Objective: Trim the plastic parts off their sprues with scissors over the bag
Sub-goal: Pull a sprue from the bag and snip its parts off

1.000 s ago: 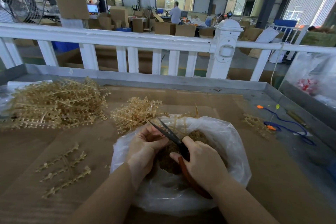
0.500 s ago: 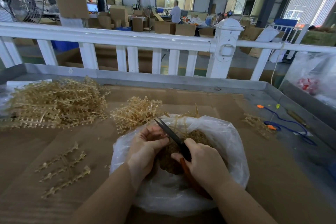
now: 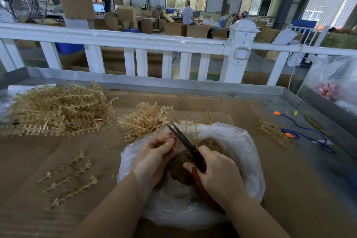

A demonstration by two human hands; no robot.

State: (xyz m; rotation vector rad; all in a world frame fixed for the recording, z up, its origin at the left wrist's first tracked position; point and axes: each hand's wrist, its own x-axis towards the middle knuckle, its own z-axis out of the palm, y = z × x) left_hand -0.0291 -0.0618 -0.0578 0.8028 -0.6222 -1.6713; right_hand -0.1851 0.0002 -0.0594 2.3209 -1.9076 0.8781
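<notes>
Scissors (image 3: 185, 142) sit in our right hand (image 3: 222, 177), whose fingers are wrapped round the red-brown handles, with the dark blades pointing up and away from our knuckles and parted only a sliver at the tips. Our left hand (image 3: 154, 157) is curled shut just beside the blades, thumb pressed against the fingertips; it seems to pinch a piece of tan sprue (image 3: 195, 131), though the grip itself is hidden behind the fingers and we cannot say for sure. Thin tan stems rise just beyond the left fingertips, on the far side of the blades.

Both hands hover over the open mouth of the clear plastic bag (image 3: 241, 141), which lies on the cardboard-covered table (image 3: 289, 179). Below our fingers, inside the bag, lies a dark brown mound of cut parts (image 3: 183, 172).

Beyond the left fingertips, touching the bag's far rim, sits a small heap of sprues (image 3: 144, 120). Farther off to the left of that hand spreads a large pile of sprues (image 3: 59, 110). Near our left forearm, a few loose sprue strips (image 3: 69, 177) lie flat on the cardboard. Well to the right of our right hand rests a blue cord with orange ends (image 3: 307, 133).
</notes>
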